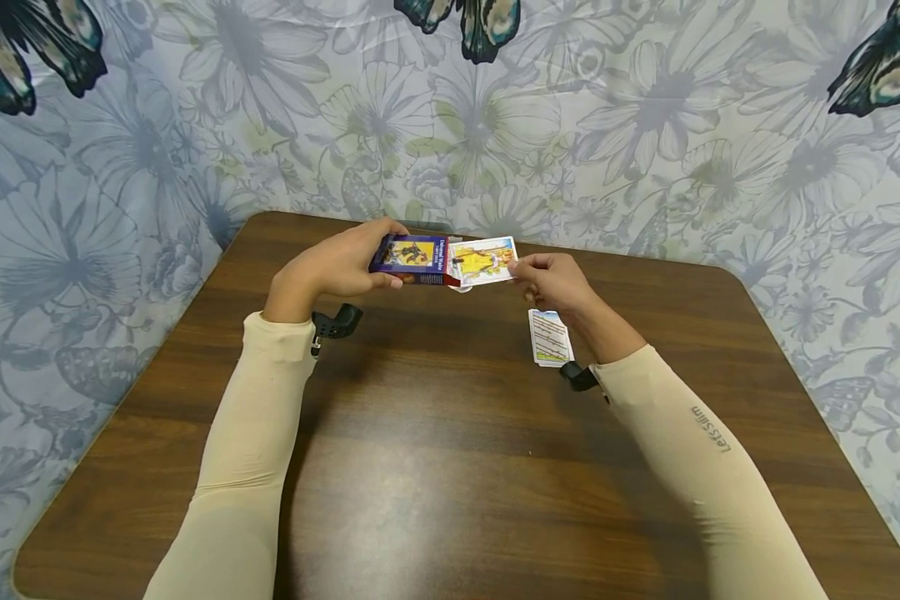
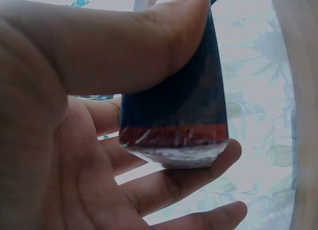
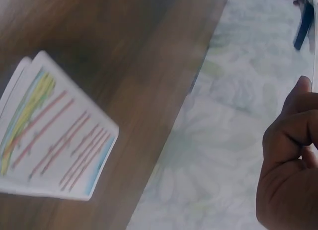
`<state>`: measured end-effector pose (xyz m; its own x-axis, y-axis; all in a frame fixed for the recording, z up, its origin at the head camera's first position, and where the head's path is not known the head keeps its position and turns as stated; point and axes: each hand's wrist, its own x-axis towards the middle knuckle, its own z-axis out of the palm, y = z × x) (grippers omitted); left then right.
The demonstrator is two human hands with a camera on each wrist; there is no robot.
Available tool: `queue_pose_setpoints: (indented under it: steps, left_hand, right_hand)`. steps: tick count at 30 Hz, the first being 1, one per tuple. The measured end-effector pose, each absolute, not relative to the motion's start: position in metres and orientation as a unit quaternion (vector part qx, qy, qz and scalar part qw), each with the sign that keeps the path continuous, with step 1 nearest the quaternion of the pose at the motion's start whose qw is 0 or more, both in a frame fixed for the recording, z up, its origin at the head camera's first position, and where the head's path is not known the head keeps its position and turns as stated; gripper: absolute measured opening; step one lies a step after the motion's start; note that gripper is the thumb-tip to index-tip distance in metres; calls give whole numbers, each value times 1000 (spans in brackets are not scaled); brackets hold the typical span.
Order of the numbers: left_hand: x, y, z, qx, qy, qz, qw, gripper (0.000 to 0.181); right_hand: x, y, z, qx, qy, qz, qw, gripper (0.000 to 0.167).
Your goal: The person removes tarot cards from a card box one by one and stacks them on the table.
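My left hand (image 1: 337, 262) grips a blue card box (image 1: 411, 252) with a yellow picture on its front, held above the far part of the table. Up close in the left wrist view, the thumb presses on the box (image 2: 174, 108), and clear wrapping shows at its red-banded end. At the box's right end, beside a red flap, is an illustrated tarot card (image 1: 482, 260) with a yellow picture. My right hand (image 1: 558, 283) pinches that card's right edge. Whether more cards lie under it cannot be told. Below the right hand, a small pile of cards (image 1: 550, 342) lies face up.
The brown wooden table (image 1: 435, 467) has rounded corners, and its far edge meets a wall (image 1: 645, 158) covered in flowers and butterflies. Black straps (image 1: 337, 322) sit at both wrists. In the right wrist view the card pile (image 3: 59, 140) has slightly uneven edges.
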<state>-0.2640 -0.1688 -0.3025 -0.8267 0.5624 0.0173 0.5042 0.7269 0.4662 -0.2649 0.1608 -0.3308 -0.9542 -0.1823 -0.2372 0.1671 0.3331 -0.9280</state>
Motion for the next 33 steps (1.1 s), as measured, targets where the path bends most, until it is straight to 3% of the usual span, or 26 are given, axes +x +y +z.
queue_pose_setpoints:
  steps: [5,18,33]
  left_hand:
    - [-264,-170,-303,289,927,233,59,70]
    - [-264,-171,-304,288,925,239,69,70]
    - [-266,-169,-305,292,924,236,66,70]
  right_hand:
    - [-273,182,-334,4,791,-598,132,36]
    - [-282,238,-371,-5,947,-307,90,35]
    - [-287,235,-400,8,977,-188,101,25]
